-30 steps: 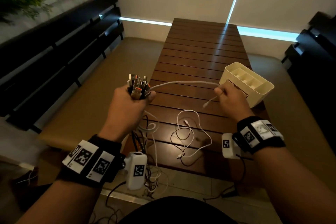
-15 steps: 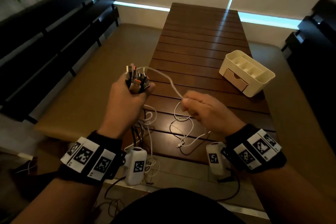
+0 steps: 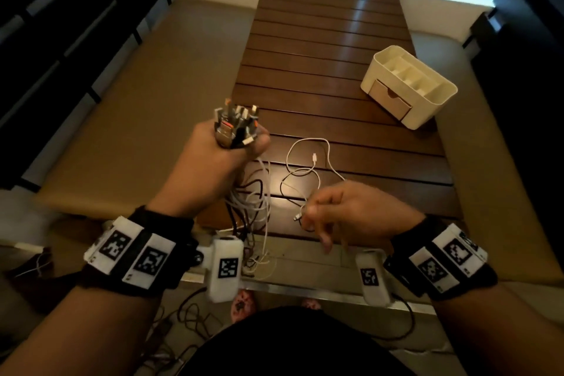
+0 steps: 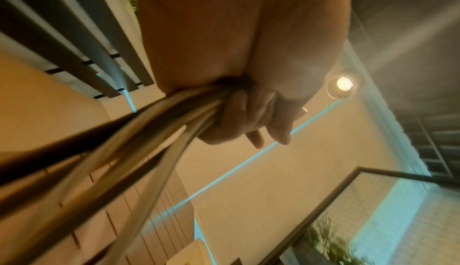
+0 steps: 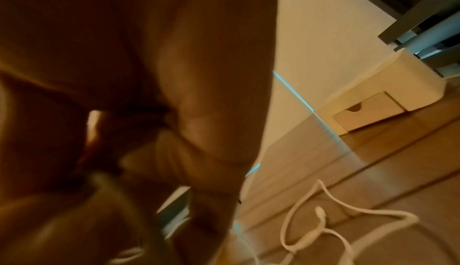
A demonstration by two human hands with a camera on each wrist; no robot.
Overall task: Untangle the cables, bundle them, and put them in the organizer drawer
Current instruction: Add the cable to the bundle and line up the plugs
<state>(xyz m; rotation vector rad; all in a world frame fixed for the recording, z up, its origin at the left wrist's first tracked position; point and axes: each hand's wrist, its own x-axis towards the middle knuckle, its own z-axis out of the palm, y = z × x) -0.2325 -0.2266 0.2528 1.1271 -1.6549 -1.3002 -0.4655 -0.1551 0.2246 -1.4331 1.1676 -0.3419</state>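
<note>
My left hand [image 3: 241, 146] is held up over the table's near left edge and grips a bundle of cables [image 3: 235, 122], plugs sticking up above the fist. The black and white cords [image 3: 253, 201] hang from it past the table edge. In the left wrist view the fingers [image 4: 248, 123] curl round the cords [image 4: 154, 131]. A loose white cable [image 3: 308, 162] lies coiled on the wooden table [image 3: 320, 40]. My right hand [image 3: 309, 212] is low at the front edge, fingers curled, pinching that cable's plug end. The cream organizer [image 3: 427, 91] stands at the right, its drawer [image 3: 390, 98] closed.
Tan cushioned benches [image 3: 137, 131] run along both sides of the table, with dark slatted backs [image 3: 61, 24] behind them. More cords lie on the floor [image 3: 189, 320] below my left arm. In the right wrist view the drawer front [image 5: 368, 111] faces the loose white cable [image 5: 323, 220].
My right hand let go of the white strand it held out from the bundle and dropped toward me to the loose cable's end. The left hand kept its grip.
</note>
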